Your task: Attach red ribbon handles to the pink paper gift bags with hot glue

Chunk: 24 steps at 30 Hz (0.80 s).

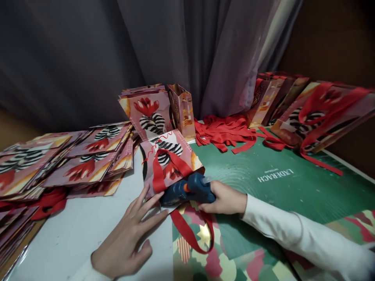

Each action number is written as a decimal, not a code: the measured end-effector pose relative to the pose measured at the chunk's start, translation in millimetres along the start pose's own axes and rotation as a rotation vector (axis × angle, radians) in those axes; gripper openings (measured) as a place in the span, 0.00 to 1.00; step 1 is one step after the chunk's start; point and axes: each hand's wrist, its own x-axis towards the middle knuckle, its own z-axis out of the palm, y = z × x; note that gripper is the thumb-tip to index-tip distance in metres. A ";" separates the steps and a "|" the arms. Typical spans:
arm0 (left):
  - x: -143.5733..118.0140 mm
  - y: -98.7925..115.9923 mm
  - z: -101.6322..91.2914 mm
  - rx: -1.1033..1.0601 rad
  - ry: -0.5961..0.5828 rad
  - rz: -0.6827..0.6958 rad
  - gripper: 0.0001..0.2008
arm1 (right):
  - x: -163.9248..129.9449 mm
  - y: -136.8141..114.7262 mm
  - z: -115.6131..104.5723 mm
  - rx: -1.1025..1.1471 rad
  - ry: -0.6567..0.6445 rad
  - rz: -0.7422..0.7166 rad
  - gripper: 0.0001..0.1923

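Observation:
My right hand (227,198) is closed round a dark blue glue gun (178,191) with an orange part and a clear glue stick at its back end. The gun lies across the near edge of a pink paper bag (175,142) printed with zebra stripes and a red flower. Fingers spread, my left hand (133,230) has its fingertips at the bag's near left edge. A red ribbon (159,171) loops over the bag's face, and another red ribbon loop (191,232) hangs on the near side. The gun hides part of the bag's edge and its own nozzle tip.
Flat bags (96,164) are stacked at left. Standing bags (150,111) are at the back by a grey curtain (175,47), with more ribboned bags (310,113) at right. A heap of cut red ribbons (225,130) lies between them. A green printed sheet (281,195) covers the table's right side.

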 end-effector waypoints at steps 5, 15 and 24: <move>2.6 1.2 -3.9 0.003 0.010 0.020 0.43 | 0.6 -7.2 -2.4 0.004 0.001 -0.002 0.13; 2.4 1.2 -6.2 0.024 -0.010 0.029 0.43 | -2.1 -12.7 -7.5 -0.039 -0.002 -0.003 0.10; 3.2 2.7 -4.1 -0.014 0.006 0.006 0.42 | -11.8 -16.8 -16.3 -0.145 0.054 0.042 0.09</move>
